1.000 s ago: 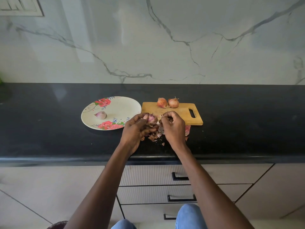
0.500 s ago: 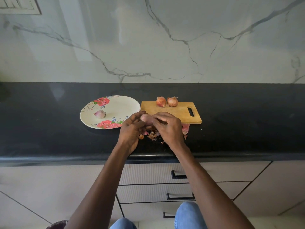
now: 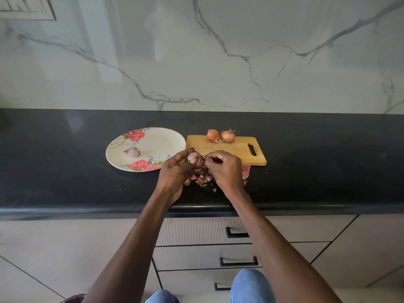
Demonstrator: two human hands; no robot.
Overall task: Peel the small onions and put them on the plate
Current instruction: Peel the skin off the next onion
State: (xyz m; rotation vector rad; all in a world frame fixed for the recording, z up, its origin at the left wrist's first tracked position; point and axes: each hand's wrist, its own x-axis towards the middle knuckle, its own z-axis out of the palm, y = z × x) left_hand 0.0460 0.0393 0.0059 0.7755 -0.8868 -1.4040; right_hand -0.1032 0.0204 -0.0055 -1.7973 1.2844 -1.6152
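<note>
My left hand [image 3: 175, 171] grips a small pinkish onion [image 3: 195, 159] above the black counter, just in front of the wooden cutting board [image 3: 238, 149]. My right hand [image 3: 225, 169] pinches a bit of skin at the onion's right side. One peeled onion [image 3: 132, 151] lies on the floral plate [image 3: 153, 138] to the left. Two unpeeled onions [image 3: 212, 135] [image 3: 228, 136] sit at the board's far edge. A heap of onion skins [image 3: 202, 179] lies on the counter under my hands.
The black counter [image 3: 65, 171] runs the full width, with a marble wall behind. A larger pink skin piece [image 3: 246, 171] lies by the board's front edge. Drawers with dark handles [image 3: 238, 261] are below the counter edge.
The onion has turned in my left hand and shows more pink flesh. My right hand's fingers have shifted to pinch skin at its right side. Both hands stay over the skin heap.
</note>
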